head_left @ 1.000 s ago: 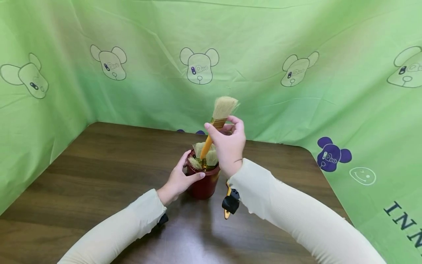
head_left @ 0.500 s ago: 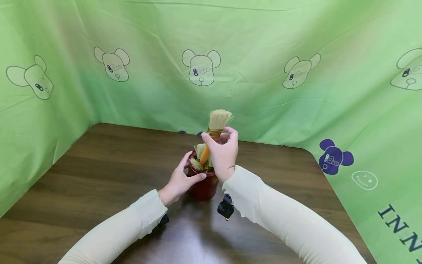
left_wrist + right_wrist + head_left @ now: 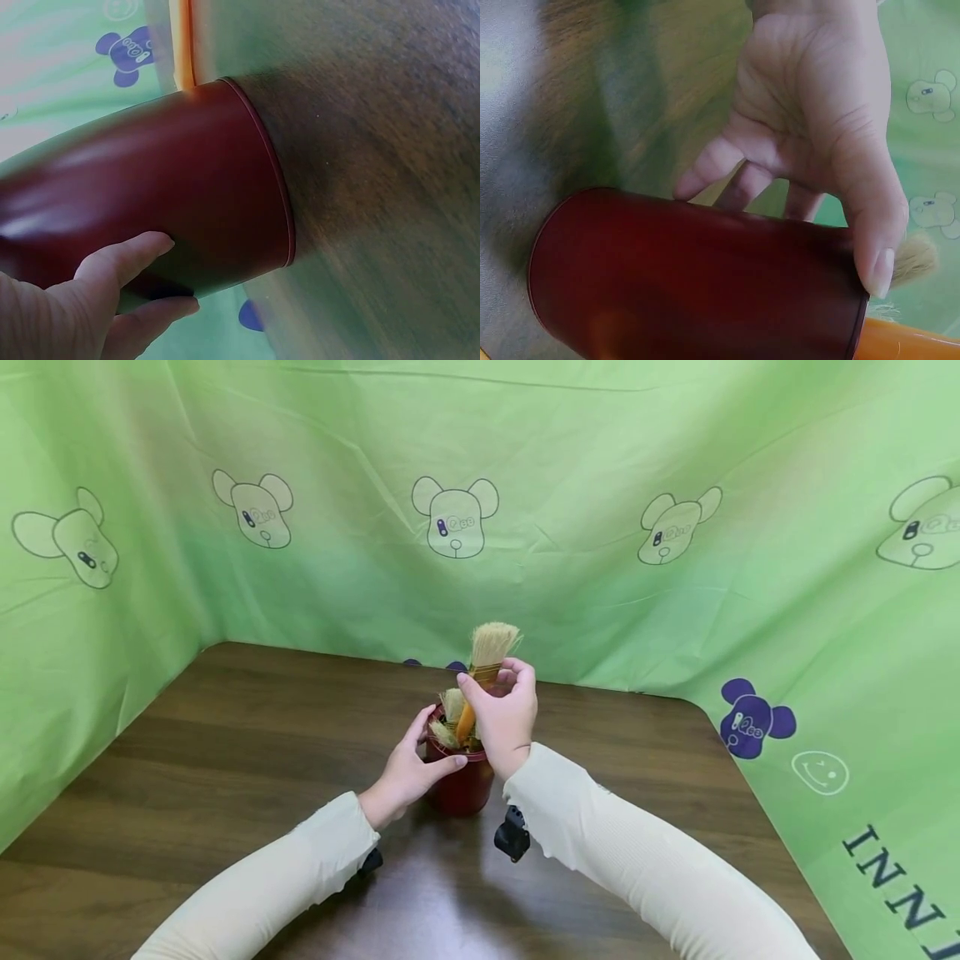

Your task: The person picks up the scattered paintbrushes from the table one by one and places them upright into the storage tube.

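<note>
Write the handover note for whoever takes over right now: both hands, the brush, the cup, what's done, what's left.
Left hand: grips the side of the dark red round cup, upright on the brown wooden table.
Right hand: pinches the orange-handled bristle brush near its ferrule, bristles up.
Done: handle tip is inside the cup, beside other brushes.
Left: seat the brush fully, release both hands.

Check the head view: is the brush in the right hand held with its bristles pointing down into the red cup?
No, the right hand pinches the brush with bristles up and the orange handle in the red cup.

Right hand [image 3: 501, 720] has lowered the brush [image 3: 483, 668] deeper into the pot [image 3: 463, 783]
</note>
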A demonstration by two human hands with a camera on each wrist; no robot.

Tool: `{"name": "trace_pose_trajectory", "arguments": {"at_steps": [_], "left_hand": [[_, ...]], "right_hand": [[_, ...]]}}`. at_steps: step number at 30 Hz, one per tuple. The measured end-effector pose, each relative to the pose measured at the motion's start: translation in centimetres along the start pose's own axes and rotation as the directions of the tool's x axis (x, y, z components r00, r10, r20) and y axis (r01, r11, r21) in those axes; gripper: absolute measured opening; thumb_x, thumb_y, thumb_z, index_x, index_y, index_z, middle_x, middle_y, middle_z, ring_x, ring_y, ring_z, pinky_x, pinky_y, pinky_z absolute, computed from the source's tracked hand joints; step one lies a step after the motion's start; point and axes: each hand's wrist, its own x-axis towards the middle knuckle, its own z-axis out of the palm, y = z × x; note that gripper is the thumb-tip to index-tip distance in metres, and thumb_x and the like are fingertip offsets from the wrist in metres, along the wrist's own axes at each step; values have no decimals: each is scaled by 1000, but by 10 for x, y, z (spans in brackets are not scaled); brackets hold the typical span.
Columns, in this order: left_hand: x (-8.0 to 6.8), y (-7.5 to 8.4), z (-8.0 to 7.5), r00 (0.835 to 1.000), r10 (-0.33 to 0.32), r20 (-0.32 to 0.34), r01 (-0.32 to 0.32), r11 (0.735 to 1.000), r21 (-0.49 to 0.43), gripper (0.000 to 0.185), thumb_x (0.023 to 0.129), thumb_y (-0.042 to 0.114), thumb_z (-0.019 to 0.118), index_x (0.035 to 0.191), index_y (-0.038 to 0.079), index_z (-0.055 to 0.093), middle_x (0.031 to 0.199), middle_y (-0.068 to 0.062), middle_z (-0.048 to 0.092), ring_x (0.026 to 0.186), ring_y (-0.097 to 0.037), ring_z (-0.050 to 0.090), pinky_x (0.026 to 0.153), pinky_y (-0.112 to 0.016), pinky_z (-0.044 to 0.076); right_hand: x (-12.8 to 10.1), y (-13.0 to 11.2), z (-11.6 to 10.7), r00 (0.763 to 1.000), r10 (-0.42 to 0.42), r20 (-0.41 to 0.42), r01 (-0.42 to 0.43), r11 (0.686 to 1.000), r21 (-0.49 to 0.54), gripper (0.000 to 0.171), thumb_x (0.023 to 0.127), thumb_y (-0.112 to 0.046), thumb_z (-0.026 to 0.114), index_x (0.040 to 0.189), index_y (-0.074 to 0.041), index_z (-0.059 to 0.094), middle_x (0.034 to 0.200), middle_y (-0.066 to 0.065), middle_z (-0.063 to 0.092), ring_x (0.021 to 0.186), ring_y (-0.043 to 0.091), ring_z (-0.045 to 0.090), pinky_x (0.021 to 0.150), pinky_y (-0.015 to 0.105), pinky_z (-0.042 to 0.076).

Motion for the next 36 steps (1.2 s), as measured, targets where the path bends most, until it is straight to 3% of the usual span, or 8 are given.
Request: {"name": "trace_pose_trajectory", "arguments": {"at_steps": [17, 28, 36], "left_hand": [[-1, 0, 1, 1000, 5, -5, -5, 1000, 3, 82, 81, 15, 77, 149, 15, 32, 132, -17, 50, 127, -36, 41, 100, -55, 36], [0, 0, -1, 1000, 15, -3, -15, 1000, -10, 82, 81, 14, 76, 149, 15, 30, 132, -17, 49, 127, -36, 40, 100, -56, 35], [0, -2, 0, 1000, 23, 0, -23, 1000, 9, 84, 80, 14, 77, 150, 13, 30, 132, -18, 49, 127, -36, 41, 100, -54, 36]], "right_hand": [[2, 0, -3, 998, -21, 60, 28, 993, -112, 54, 75, -8, 74, 120, 2, 47, 101, 14, 53, 85, 25, 54, 74, 31, 46], [8, -3, -3, 989, -23, 147, 57, 971, -231, 47, 76, -12, 76, 111, 2, 47, 95, 15, 55, 89, 29, 56, 77, 42, 49], [12, -3, -9, 966, -8, 259, 75, 966, -249, 39, 78, -10, 77, 111, 2, 61, 101, 18, 66, 94, 29, 64, 80, 43, 52]]}}
